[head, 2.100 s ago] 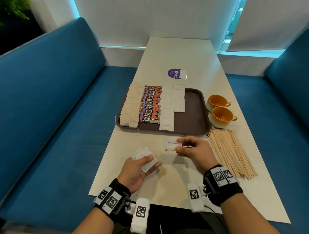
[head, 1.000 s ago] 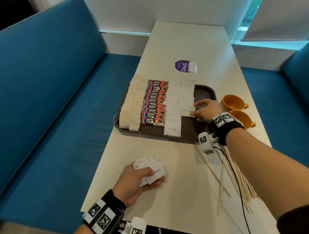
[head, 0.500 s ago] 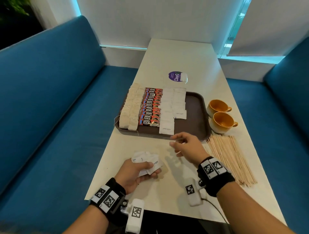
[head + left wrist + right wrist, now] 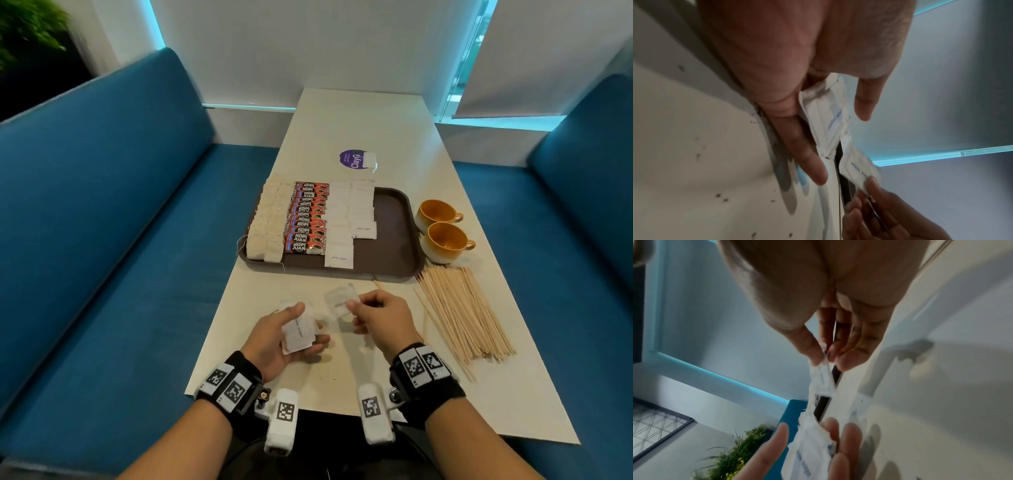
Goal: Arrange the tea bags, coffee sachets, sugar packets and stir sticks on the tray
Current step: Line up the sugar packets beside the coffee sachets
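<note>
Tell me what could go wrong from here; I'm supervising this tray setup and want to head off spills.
The left hand holds a loose stack of sugar packets; some could slip out onto the table. The right hand pinches a single packet only by its edge, so it might drop. Reaching toward the tray, the right arm could scatter the stir sticks.

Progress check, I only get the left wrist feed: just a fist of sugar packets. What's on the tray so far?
Observer: Head view shows the tray holding tea bags, coffee sachets and two columns of sugar packets.
Operator: Stir sticks on it?
Observer: No. The stir sticks lie piled on the table, just off the tray's near right corner, by two orange cups.
Operator: Sugar columns even?
Observer: No. The right column stops short of the left one.
</note>
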A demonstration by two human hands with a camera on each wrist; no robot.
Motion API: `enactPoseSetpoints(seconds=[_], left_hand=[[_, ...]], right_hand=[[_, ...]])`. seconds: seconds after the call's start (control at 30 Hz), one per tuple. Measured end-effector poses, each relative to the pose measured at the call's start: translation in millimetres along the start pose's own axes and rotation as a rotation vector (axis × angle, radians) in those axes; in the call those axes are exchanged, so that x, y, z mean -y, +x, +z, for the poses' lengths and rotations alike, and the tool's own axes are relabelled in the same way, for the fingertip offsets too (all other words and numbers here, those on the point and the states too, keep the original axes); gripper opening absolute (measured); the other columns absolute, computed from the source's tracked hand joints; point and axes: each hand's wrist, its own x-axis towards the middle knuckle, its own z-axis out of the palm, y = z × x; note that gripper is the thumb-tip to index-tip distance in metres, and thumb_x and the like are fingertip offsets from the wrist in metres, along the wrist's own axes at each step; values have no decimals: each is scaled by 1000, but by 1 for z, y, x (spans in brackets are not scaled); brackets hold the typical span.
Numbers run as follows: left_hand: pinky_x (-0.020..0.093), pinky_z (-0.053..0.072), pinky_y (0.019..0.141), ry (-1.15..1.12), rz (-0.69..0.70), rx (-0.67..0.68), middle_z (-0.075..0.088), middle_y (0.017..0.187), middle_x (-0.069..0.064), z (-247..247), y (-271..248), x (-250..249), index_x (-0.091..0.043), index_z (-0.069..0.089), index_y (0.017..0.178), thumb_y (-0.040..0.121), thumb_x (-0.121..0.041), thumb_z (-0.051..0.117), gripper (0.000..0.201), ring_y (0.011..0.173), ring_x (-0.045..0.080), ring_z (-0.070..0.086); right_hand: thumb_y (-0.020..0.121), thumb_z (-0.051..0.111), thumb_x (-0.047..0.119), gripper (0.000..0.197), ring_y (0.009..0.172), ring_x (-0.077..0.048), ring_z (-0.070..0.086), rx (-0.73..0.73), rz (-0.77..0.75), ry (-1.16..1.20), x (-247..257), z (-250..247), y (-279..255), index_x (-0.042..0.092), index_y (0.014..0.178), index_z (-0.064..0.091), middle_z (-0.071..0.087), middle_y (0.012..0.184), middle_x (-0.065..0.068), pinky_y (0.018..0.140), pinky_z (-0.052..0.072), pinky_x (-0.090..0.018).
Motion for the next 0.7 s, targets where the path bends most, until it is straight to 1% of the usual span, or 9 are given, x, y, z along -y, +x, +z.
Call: enactPoseSetpoints(seconds=[0.03,0.1,0.17,0.27,0.33,0.4,0.5,0.6,0.7], left_hand=[[55,57,92,-8,-28,5,67,118,37,-2,0,0,14,63,123,87,-33,64,59,111,49,67],[61,45,108,-12,-67,20,64,125,37,-5,0,1,13,62,127,84,-26,57,59,120,49,62],[63,40,113,-25,-79,44,65,123,37,-6,1,2,12,62,128,85,-20,51,55,119,48,62],[60,56,94,-97,-61,64,70,115,30,-9,3,2,6,64,124,88,-16,53,44,95,41,71],[56,59,85,-74,-74,82,72,113,25,-10,4,1,0,69,120,89,-27,61,42,87,37,72],[58,56,87,-33,-83,117,74,108,22,-12,4,2,-3,73,115,90,-35,65,42,83,36,71],[69,50,97,38,-20,139,73,101,22,-12,6,5,4,67,119,89,-15,70,36,74,31,71],[64,58,85,82,27,127,71,107,31,-10,5,7,8,64,123,89,8,63,33,79,36,72],[50,64,76,135,39,106,70,109,36,-11,6,8,6,64,123,91,7,60,32,92,41,71]], right_hand=[[89,78,17,15,65,-21,68,-53,-35,-36,2,1,-2,5,90,69,71,78,-11,55,55,-24],[89,77,24,16,73,-20,68,-120,-131,-145,2,6,-8,13,85,67,71,80,-4,62,58,-29],[88,77,29,21,71,-14,63,-90,-219,-241,0,17,-16,15,81,64,68,77,0,66,55,-28],[85,77,27,20,71,-10,59,41,-300,-401,-8,38,-24,18,77,61,64,78,2,68,52,-28],[83,76,26,14,76,-11,61,121,-308,-462,-13,49,-27,21,78,63,64,83,3,73,55,-33],[84,72,20,4,78,-11,65,176,-294,-462,-15,54,-28,22,85,69,67,85,5,77,58,-36],[89,60,3,20,73,-14,73,236,-205,-349,-12,48,-24,20,90,72,72,88,2,71,62,-32],[87,62,1,25,71,-6,66,147,-207,-319,-7,36,-18,22,85,74,71,92,4,64,50,-12],[83,71,9,22,74,-14,63,59,-211,-296,-10,24,-9,31,82,72,66,98,3,69,50,-22]])
